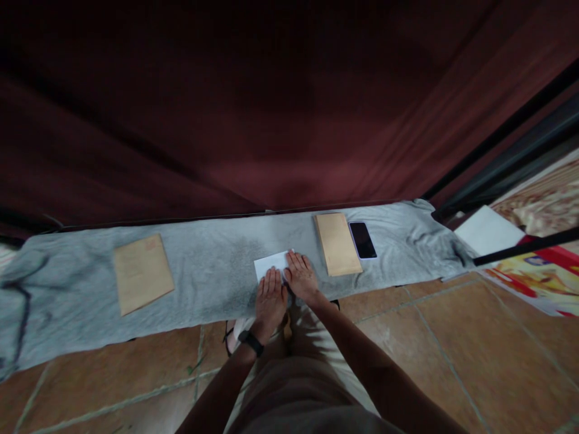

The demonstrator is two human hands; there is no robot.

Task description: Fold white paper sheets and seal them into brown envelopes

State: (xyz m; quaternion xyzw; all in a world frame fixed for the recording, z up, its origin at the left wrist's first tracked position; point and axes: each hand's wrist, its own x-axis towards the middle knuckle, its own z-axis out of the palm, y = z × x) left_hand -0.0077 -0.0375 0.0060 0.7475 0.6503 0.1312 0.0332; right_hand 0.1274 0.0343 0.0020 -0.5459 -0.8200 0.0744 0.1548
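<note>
A white sheet of paper lies on a grey cloth spread over the floor. My left hand rests flat on the paper's near edge, fingers together and pointing away from me; a black watch is on that wrist. My right hand lies flat beside it, pressing on the paper's right part. Neither hand grips anything. A brown envelope lies just right of my right hand, and a dark phone lies next to that envelope.
Another brown envelope lies on the cloth at the left. A dark red curtain hangs behind the cloth. Tiled floor is in front. At the right are a white sheet, a colourful printed box and black bars.
</note>
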